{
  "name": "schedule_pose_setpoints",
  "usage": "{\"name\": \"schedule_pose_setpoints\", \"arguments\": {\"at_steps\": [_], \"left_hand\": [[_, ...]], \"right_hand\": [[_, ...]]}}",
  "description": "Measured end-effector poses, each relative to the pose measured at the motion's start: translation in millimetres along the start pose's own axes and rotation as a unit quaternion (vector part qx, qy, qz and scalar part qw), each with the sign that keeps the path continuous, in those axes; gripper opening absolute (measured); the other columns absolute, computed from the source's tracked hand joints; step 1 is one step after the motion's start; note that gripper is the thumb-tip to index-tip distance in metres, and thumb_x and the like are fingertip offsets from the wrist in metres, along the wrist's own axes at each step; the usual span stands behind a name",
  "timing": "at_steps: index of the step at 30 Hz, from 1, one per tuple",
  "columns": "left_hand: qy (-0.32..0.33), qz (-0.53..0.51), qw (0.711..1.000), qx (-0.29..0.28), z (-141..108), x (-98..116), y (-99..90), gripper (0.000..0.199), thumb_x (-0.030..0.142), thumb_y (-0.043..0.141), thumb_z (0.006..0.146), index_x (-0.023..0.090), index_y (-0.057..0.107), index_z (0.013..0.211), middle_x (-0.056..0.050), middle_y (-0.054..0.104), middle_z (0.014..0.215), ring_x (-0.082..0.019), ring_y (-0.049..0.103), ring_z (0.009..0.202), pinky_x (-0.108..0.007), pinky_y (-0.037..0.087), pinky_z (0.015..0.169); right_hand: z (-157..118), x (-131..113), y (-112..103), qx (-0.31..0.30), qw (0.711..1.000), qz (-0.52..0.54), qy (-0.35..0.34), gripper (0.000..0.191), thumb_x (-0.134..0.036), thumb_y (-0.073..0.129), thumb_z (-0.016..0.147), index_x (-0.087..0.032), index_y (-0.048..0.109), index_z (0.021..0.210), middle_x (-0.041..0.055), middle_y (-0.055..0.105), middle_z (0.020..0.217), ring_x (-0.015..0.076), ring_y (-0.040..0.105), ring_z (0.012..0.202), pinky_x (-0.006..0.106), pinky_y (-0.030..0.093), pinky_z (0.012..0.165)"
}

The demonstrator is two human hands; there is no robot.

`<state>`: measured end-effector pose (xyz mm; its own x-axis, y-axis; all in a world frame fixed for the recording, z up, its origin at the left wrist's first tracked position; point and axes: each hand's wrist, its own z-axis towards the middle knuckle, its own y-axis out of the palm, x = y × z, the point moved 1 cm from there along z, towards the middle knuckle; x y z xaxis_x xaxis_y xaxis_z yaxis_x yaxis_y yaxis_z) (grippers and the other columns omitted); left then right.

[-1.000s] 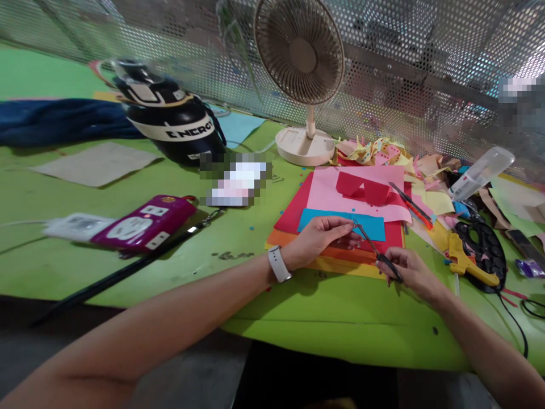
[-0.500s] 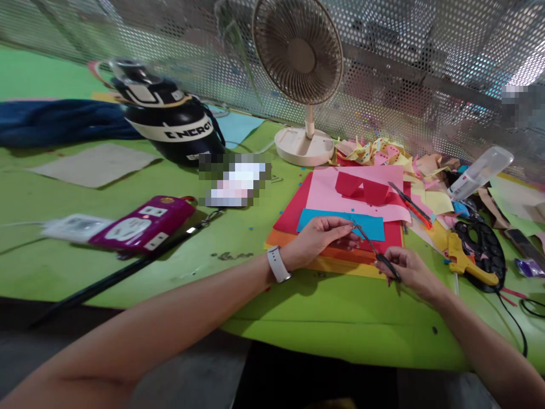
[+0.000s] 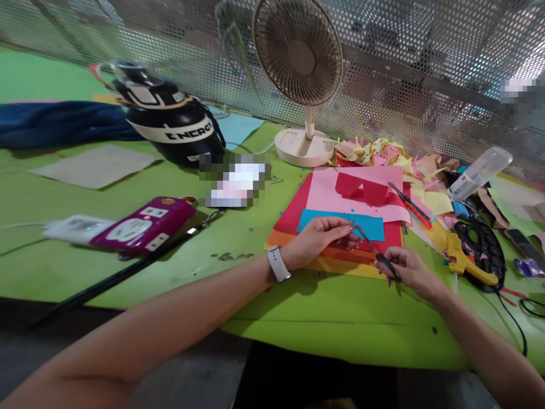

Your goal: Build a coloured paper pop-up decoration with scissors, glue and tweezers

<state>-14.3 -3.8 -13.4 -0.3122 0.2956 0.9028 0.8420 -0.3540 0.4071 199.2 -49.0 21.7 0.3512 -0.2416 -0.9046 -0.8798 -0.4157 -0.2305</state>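
Observation:
My right hand (image 3: 406,270) grips the dark handles of a pair of scissors (image 3: 369,241), whose blades point up and left. At the blade tips, my left hand (image 3: 326,238) is closed in a pinch, thumb against fingers; whatever sits in that pinch is too small to make out. Just behind both hands lies a strip of blue paper (image 3: 368,227). It rests on a stack of coloured sheets, with red paper (image 3: 293,201) and orange paper (image 3: 279,238) showing. A pink sheet (image 3: 321,187) bears a folded red paper piece (image 3: 361,188).
A utility knife (image 3: 411,205) lies right of the pink sheet. Paper scraps (image 3: 383,152), a clear bottle (image 3: 481,173) and a yellow glue gun (image 3: 468,264) crowd the right. A fan (image 3: 304,146), a black jug (image 3: 174,130) and a purple power strip (image 3: 145,224) stand farther left.

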Motion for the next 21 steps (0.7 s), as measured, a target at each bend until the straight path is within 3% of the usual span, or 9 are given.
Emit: {"name": "schedule_pose_setpoints", "arguments": {"at_steps": [21], "left_hand": [[-0.001, 0.02, 1.0, 0.008, 0.1, 2.1, 1.2, 0.02, 0.032, 0.073, 0.078, 0.013, 0.069, 0.085, -0.005, 0.075, 0.078, -0.013, 0.069, 0.068, -0.033, 0.056, 0.08]], "right_hand": [[0.4, -0.6, 0.5, 0.007, 1.0, 0.006, -0.002, 0.054, -0.064, 0.078, 0.056, -0.018, 0.049, 0.06, -0.007, 0.046, 0.053, 0.0052, 0.039, 0.049, 0.021, 0.03, 0.045]]}}
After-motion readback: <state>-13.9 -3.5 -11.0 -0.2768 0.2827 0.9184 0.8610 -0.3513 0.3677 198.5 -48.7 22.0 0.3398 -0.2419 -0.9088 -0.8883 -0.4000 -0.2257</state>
